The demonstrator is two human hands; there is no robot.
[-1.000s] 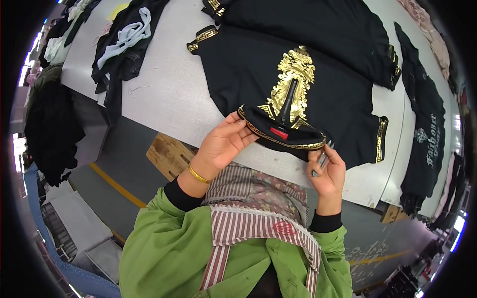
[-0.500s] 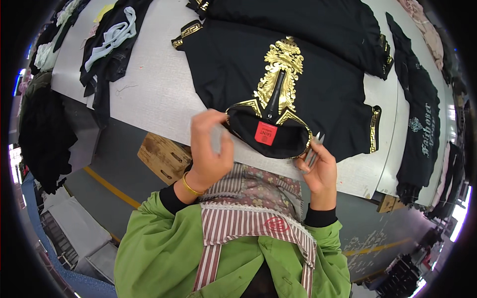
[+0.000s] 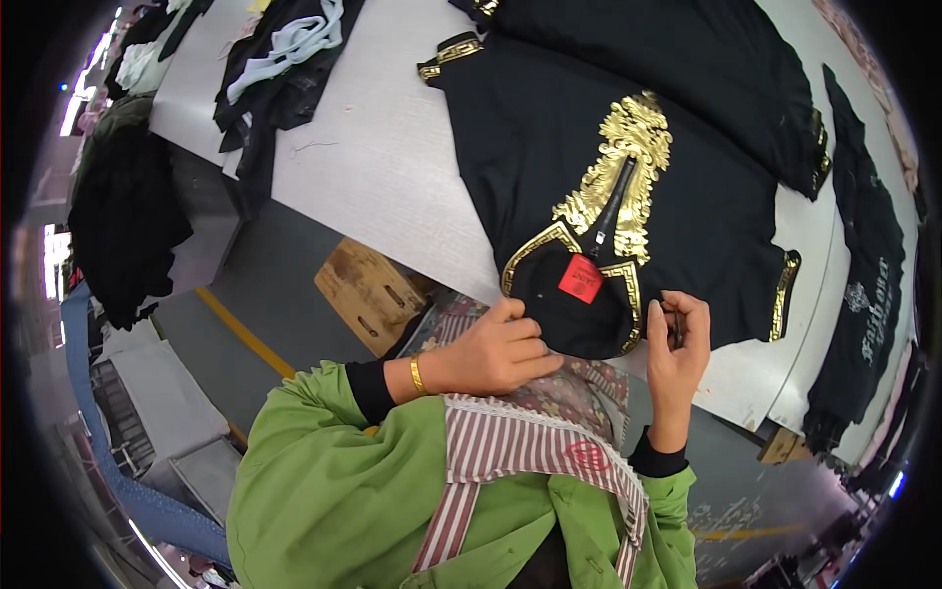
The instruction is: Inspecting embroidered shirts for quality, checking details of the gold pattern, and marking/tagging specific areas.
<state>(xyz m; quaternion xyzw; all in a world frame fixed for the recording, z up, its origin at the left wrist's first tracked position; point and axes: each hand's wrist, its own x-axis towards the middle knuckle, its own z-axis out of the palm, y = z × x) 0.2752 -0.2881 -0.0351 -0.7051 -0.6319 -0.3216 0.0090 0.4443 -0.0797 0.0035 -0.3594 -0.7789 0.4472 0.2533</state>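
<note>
A black short-sleeved shirt with gold trim, a gold ornate front panel and a dark zip lies on the table. Its neck opening shows a red label. My left hand, with a yellow bracelet at the wrist, has curled fingers on the shirt's fabric at the lower left of the collar, over the table's front edge. My right hand is closed beside the collar's right side, around small metal snips that are mostly hidden by the fingers.
The pale table holds another black garment above the shirt, a printed dark garment at right, and dark garments with pale straps at upper left. A wooden board shows below the table edge. Black cloth hangs at left.
My left hand has come down and right to the collar's lower edge. The collar lies more open, showing the red label. The whole view has shifted slightly.
</note>
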